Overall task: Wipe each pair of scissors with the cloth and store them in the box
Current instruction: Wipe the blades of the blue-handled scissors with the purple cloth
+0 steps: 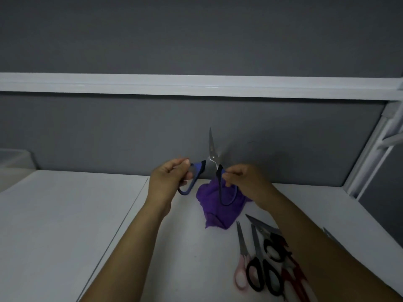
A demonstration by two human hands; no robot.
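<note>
Both hands are on the blue scissors, held up off the table in front of the grey wall panel. My left hand has its fingers curled through and round the blue handle loop. My right hand pinches the darker loop near its top, w/ the rest of that loop hanging below. The loops are pulled apart, so the blades are open. One blade points straight up and away from me. The other is only a smear to its right, so I can't tell its angle.

The key relation is the cloth vs. my hands. It lies crumpled on the table directly under the scissors, toward the far edge and slightly right of centre. It's below and just inside my right hand, so prob. that hand drops for it while the left keeps the scissors. The scissors' long axis runs near vertical, tips up, so the cloth would have to come up to the blades.

A pile of scissors waits near the right edge, close to me, w/ pink, black and red handles and tips pointing away. My right forearm covers part of it, so no exact count. A pale, see-through shape at the far left edge may be the box. It's cut off by the frame and dim, so I can't confirm it's the box or see inside.
</note>
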